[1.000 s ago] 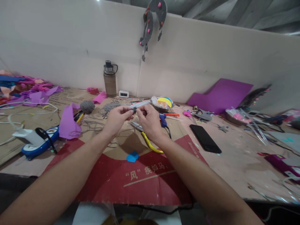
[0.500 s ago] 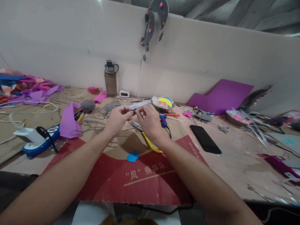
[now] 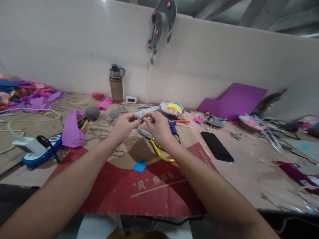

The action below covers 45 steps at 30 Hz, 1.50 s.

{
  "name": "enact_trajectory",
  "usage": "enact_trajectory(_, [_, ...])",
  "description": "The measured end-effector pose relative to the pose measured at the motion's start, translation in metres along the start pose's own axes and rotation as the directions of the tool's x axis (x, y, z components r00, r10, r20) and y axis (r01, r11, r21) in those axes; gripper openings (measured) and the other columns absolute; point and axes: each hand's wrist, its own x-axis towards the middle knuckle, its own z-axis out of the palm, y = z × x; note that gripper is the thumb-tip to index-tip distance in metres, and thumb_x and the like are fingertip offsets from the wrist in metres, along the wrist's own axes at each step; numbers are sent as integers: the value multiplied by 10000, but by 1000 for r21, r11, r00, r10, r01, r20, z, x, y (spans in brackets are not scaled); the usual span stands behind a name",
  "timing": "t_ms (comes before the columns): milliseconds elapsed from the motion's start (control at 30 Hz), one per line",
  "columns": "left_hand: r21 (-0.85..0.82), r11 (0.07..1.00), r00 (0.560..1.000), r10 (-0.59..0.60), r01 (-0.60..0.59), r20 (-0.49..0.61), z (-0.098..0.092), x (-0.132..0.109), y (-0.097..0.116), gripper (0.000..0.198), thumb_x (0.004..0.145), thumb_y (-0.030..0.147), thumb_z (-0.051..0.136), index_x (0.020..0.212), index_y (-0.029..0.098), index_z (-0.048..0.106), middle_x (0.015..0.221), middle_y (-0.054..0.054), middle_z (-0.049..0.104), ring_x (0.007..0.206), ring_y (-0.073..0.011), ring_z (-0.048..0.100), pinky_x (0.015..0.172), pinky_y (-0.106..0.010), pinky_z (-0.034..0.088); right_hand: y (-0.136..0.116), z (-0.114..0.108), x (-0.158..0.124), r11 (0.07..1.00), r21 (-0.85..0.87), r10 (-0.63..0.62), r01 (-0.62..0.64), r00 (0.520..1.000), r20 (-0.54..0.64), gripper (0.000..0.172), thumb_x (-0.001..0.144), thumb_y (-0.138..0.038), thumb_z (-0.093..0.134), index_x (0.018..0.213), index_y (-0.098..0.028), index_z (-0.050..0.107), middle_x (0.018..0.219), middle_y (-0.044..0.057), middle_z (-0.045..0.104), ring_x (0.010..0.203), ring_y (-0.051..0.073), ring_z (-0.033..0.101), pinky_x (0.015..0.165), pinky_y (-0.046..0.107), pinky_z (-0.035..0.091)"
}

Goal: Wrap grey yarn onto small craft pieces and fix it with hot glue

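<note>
My left hand (image 3: 126,124) and my right hand (image 3: 157,127) meet above the cardboard, fingertips pinched close together. Between them is a small dark grey piece (image 3: 142,120), too small and too covered to name. Under my right hand lie scissors with yellow handles (image 3: 159,153), their blades partly hidden. Behind that wrist a blue glue gun (image 3: 172,126) shows in part. Blue cut-out pieces (image 3: 140,166) rest on the red-printed cardboard (image 3: 112,189) nearer to me. Loose grey yarn (image 3: 96,132) trails left of my hands from a yarn ball (image 3: 92,113).
A bottle (image 3: 116,84) and a small white clock (image 3: 131,99) stand by the wall. A black phone (image 3: 216,146) lies to the right. At left are a blue power strip (image 3: 42,154) and a purple felt strip (image 3: 72,129). A bowl (image 3: 171,114) with coloured pieces sits behind my hands.
The view has shifted slightly, so things sit a little further left. Both hands keep their pinch on the small grey piece, with hardly any movement.
</note>
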Motion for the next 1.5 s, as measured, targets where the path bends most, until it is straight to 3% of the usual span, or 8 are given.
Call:
enact_trajectory(133, [32,998,994,-58,55,91,-4,3,-1,162,695,297,692,787,164,706,671,-3,631,618,-126,527,618,-254,407,4,-4,3,998,22,58,-59,997,55,136,846,-239,560,730,-198,616,734,14,588,752,162,538,736,299,405])
enact_trajectory(267, [78,995,990,-67,58,125,-7,6,-5,206,711,336,677,824,174,739,670,-16,649,623,-140,538,611,-262,405,9,-5,2,998,-41,47,-44,995,88,112,826,-222,571,731,-194,622,703,8,578,745,160,528,732,294,400])
enact_trajectory(733, [350,930,984,56,-113,169,-9,7,-11,170,687,293,629,771,175,717,713,-34,687,670,-171,591,630,-277,418,3,-4,-2,976,-188,-63,107,972,227,106,826,-161,556,739,-191,610,818,49,599,775,177,528,712,293,392])
enact_trajectory(1067, [643,699,949,214,-313,230,-3,4,-10,88,666,200,574,624,202,651,615,-16,604,590,-158,509,583,-283,342,0,-4,-6,952,-267,-55,150,941,334,153,871,-149,493,771,-179,604,869,75,592,819,191,532,743,311,386])
enact_trajectory(1133, [623,733,961,184,-275,208,-3,4,-9,79,662,206,574,612,192,633,600,-11,585,584,-154,495,579,-284,330,-1,-4,-5,961,-242,-49,137,941,336,158,885,-162,489,775,-172,602,884,81,596,833,191,533,759,313,391])
enact_trajectory(1233, [501,856,988,70,-129,134,-6,5,-9,100,680,253,581,660,172,635,605,4,579,590,-145,490,578,-275,330,-1,-4,-5,984,-152,-47,91,962,270,86,868,-161,527,918,-162,598,925,77,604,848,184,536,767,306,400])
enact_trajectory(1300, [403,915,997,6,-37,79,-8,5,-10,126,690,284,594,694,165,634,620,15,576,604,-137,488,583,-266,335,0,-4,-5,993,-97,-48,69,978,203,159,835,-125,547,987,-163,573,922,63,604,821,174,532,743,295,402])
enact_trajectory(1500, [183,982,999,-52,48,17,-5,5,-12,120,689,281,625,673,168,589,587,47,516,557,-104,433,563,-250,318,1,-2,-7,992,-63,-102,109,989,109,90,809,-111,546,764,-189,546,795,34,586,773,168,514,702,285,383])
